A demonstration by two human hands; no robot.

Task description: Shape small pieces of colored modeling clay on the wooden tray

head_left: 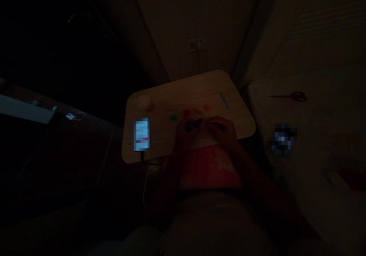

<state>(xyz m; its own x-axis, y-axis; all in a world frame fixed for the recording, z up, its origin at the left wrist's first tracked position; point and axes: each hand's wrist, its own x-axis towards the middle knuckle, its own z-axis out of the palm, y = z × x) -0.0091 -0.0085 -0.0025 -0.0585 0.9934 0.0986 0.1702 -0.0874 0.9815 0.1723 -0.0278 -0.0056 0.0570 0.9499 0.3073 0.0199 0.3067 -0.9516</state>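
In dim light, both of my hands are over the near edge of a small wooden table (171,92). My left hand (183,133) is curled around a dark lump (197,123), whose kind I cannot make out. Close beside it, my right hand (224,130) has its fingers pressed together; whatever they may hold is lost in shadow. Just beyond the hands lie small coloured lumps: a green one (173,117), a red one (186,112), an orange one (199,108) and a pink one (208,106). Farther right rests a thin teal strip-like tool (224,100).
A pale round tub (144,102) stands at the table's far left. Nearer is a lit phone (142,135) with a cable. Scissors (297,96) lie on a pale surface to the right. A wall socket (196,44) with a plugged cord is behind the table.
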